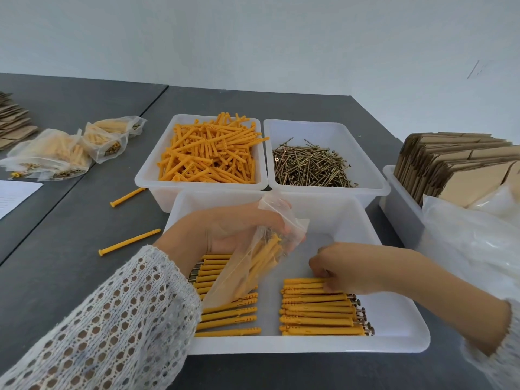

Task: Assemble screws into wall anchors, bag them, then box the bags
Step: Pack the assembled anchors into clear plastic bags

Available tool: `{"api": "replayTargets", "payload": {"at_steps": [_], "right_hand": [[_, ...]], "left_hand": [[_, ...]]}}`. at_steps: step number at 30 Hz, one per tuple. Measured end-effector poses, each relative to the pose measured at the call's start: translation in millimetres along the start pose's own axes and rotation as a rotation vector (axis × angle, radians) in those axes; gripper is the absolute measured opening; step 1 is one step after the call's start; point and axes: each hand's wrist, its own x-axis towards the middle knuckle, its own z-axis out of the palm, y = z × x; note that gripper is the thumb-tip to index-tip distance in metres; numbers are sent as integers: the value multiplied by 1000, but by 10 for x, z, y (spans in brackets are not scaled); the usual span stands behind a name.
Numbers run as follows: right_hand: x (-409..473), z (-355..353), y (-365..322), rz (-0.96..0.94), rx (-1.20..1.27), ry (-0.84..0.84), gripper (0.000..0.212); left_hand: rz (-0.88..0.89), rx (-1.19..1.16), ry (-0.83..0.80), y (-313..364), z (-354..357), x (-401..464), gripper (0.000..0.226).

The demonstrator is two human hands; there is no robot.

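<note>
My left hand (233, 232) grips a clear plastic bag (253, 266) by its mouth, over the near white tray (399, 333). Several yellow anchors with screws sit inside the bag. My right hand (346, 268) reaches down with curled fingers onto the top of the right row of assembled anchors (318, 308) in that tray and pinches one or more. A second row of assembled anchors (228, 316) lies on the tray's left, partly under the bag.
Behind stand a bin of loose yellow anchors (208, 153) and a bin of screws (309, 164). Filled bags (64, 153) lie at the left. Two stray anchors (129, 240) rest on the grey table. Flat cardboard boxes (455, 164) and empty bags (472, 243) fill a bin on the right.
</note>
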Motion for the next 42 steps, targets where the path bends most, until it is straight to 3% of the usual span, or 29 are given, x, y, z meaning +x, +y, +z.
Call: {"api": "replayTargets", "payload": {"at_steps": [4, 16, 27, 34, 39, 42], "right_hand": [[4, -27, -31, 8, 26, 11, 11], [-106, -365, 15, 94, 56, 67, 18], [-556, -1008, 181, 233, 13, 404, 33], [-385, -953, -227, 78, -114, 355, 26], [-319, -936, -421, -72, -17, 299, 20], [-314, -921, -409, -205, 94, 406, 18]], "left_hand": [[3, 10, 22, -6, -3, 6, 33], [10, 15, 11, -21, -38, 14, 33], [-23, 34, 22, -14, -17, 7, 52], [-2, 71, -33, -8, 20, 0, 44], [16, 107, -78, -6, 40, -1, 32], [1, 113, -70, -6, 40, 13, 35]]}}
